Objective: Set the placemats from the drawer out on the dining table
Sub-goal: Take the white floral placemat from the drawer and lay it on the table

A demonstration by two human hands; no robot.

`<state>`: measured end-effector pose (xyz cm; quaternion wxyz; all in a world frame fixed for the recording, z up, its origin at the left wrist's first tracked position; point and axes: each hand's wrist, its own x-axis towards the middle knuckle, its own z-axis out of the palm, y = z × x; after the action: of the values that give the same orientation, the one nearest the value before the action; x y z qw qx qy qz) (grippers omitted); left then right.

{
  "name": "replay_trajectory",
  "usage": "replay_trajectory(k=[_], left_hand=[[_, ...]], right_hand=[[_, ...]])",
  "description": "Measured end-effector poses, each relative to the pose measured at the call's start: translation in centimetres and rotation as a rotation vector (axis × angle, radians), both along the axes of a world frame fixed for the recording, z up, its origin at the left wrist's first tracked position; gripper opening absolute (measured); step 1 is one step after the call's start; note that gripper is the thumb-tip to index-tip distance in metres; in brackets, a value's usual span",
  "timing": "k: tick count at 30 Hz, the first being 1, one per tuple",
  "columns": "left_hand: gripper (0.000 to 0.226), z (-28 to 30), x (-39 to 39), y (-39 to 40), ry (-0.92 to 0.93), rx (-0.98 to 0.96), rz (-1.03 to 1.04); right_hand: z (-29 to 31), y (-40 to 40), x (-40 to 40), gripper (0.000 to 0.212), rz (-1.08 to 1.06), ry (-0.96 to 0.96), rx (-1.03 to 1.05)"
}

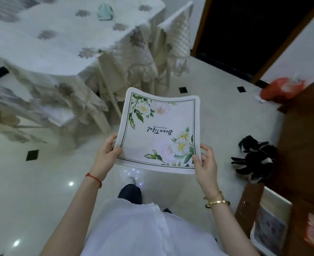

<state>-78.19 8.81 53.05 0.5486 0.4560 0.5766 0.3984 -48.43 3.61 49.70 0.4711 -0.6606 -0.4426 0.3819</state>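
I hold a white placemat (160, 130) with green leaves, white flowers and a dark border in front of me, above the floor. My left hand (107, 151) grips its near left corner. My right hand (205, 161) grips its near right corner. The mat sags a little in the middle. The dining table (47, 45), under a white cloth with grey flowers, lies ahead to the upper left. An open drawer (270, 226) of the wooden cabinet at the lower right shows flat printed items inside.
Covered chairs (143, 58) stand at the table's near and right sides. A small teal object (105, 12) sits on the table. A black fluffy thing (254, 159) lies on the tiled floor by the cabinet. A red bag (279, 88) rests on the cabinet top.
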Motion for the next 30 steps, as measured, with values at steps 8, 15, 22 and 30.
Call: replay_trajectory(k=[8,15,22,30], left_hand=[[0.046,0.0,-14.2,-5.1,0.009,-0.01,0.426],[0.048,0.5,-29.5,-3.9,0.066,0.013,0.603],[0.052,2.7,-44.3,0.3,0.096,0.069,0.644],[0.055,3.0,-56.7,6.9,0.058,0.091,0.691]], right_hand=[[-0.2,6.2,-15.2,0.031,0.39,0.017,-0.039],[-0.3,12.4,-32.0,0.032,0.553,-0.008,-0.021],[1.1,17.8,-47.7,0.031,0.642,0.064,0.008],[1.4,24.8,-60.5,0.029,0.66,0.117,0.032]])
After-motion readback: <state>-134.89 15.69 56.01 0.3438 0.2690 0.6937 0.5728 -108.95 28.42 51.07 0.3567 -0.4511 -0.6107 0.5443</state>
